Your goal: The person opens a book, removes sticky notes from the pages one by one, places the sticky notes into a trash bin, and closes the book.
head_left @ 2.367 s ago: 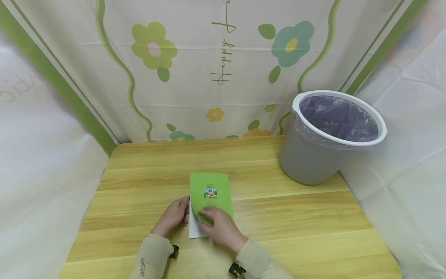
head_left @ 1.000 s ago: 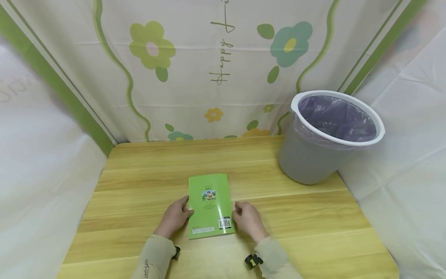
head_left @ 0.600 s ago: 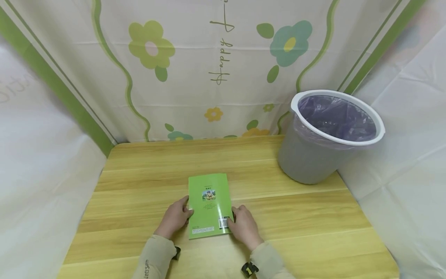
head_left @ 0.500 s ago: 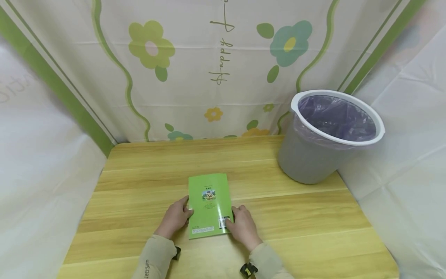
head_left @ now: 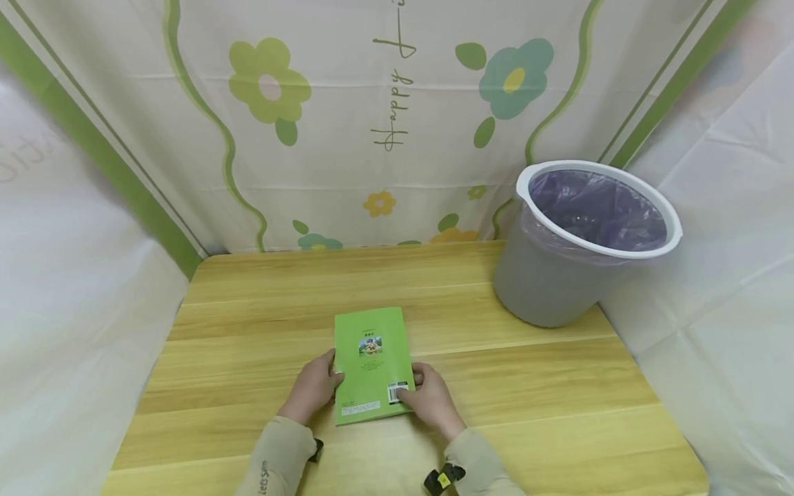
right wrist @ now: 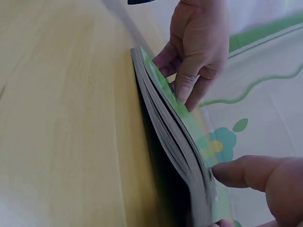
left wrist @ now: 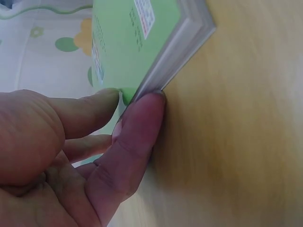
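Observation:
A green-covered book (head_left: 372, 365) lies closed on the table, a small picture and a barcode on its upper face. My left hand (head_left: 311, 387) pinches its left edge; in the left wrist view the thumb (left wrist: 90, 111) touches the cover and a finger (left wrist: 135, 142) presses along the page edge. At the lower right, my right hand (head_left: 433, 399) grips the book with its thumb over the barcode and its other fingers curled at the side. The right wrist view shows this side of the book (right wrist: 165, 127) raised off the wood, pages slightly fanned, with dark shadow beneath.
A grey bin (head_left: 548, 282) with a white rim and purple liner stands at the table's back right. Pale flowered cloth (head_left: 347, 138) hangs behind the wooden table (head_left: 260, 296) and along both sides.
Earlier the right hand bent the cover over white pages; then it moved to the right edge and its thumb came onto the barcode. The left hand stays at the left edge.

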Available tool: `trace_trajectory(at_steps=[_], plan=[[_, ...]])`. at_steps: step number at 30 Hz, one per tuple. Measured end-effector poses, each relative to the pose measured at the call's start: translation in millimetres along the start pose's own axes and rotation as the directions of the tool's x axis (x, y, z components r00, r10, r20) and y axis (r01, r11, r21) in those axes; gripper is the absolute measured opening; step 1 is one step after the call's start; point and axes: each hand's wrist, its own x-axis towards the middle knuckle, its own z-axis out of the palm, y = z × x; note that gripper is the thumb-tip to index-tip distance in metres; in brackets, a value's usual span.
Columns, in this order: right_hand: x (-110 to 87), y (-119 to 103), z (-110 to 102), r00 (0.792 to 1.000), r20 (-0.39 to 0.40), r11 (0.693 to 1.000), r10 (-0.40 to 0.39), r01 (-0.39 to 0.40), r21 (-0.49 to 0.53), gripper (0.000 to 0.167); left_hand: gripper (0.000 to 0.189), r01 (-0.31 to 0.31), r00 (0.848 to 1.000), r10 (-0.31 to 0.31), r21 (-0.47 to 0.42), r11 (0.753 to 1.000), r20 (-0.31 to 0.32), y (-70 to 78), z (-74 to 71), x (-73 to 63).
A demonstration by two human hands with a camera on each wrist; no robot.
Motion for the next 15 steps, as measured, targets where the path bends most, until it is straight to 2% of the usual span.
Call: trace_trajectory(at_steps=[5,8,12,15], plan=[[1.0,2,3,1.0,-0.005,0.996,0.019,-0.018,0.087,0.072,0.065,0.004,1.0,-0.004,-0.006,1.0,-0.003,0.0,0.5,-0.3],[0.2,2,6,0.998,-0.01,0.985,0.06,-0.057,0.163,0.067,0.065,0.006,1.0,-0.006,-0.012,1.0,-0.004,-0.4,0.3,-0.6],[-2.3,0,12,0.991,0.002,0.94,0.131,-0.125,0.317,0.057,0.066,0.014,1.0,-0.014,-0.009,1.0,-0.005,-0.6,-0.1,-0.4],[-4.3,0,18,0.99,0.027,0.898,0.141,-0.139,0.418,0.061,0.066,0.019,1.0,-0.019,-0.01,1.0,-0.003,-0.4,-0.1,-0.2]])
